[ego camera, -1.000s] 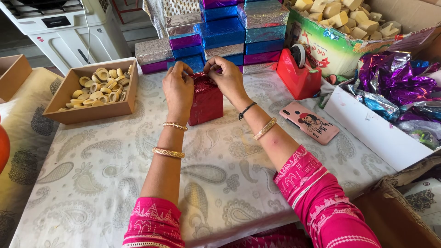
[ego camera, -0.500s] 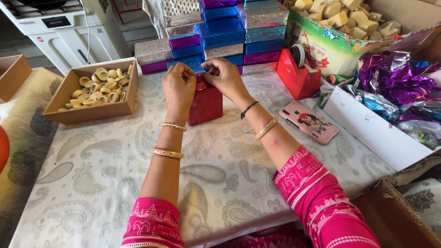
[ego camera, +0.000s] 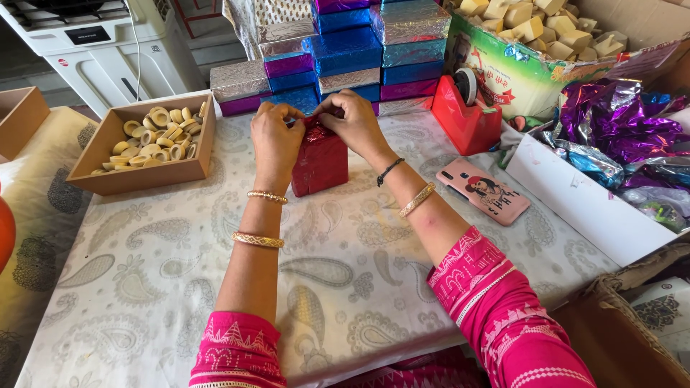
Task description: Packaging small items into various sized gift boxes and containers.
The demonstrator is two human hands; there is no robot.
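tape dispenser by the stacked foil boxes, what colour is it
Red plastic tape dispenser, seen best in the head view.

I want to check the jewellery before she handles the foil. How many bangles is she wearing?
3 gold bangles. Two on the left forearm: one near the wrist, one further up. One on the right forearm, beside a thin black thread. The sleeves may hide more.

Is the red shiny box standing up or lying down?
Standing up: the red foil-wrapped box rests on its end on the table, both hands pinching its top.
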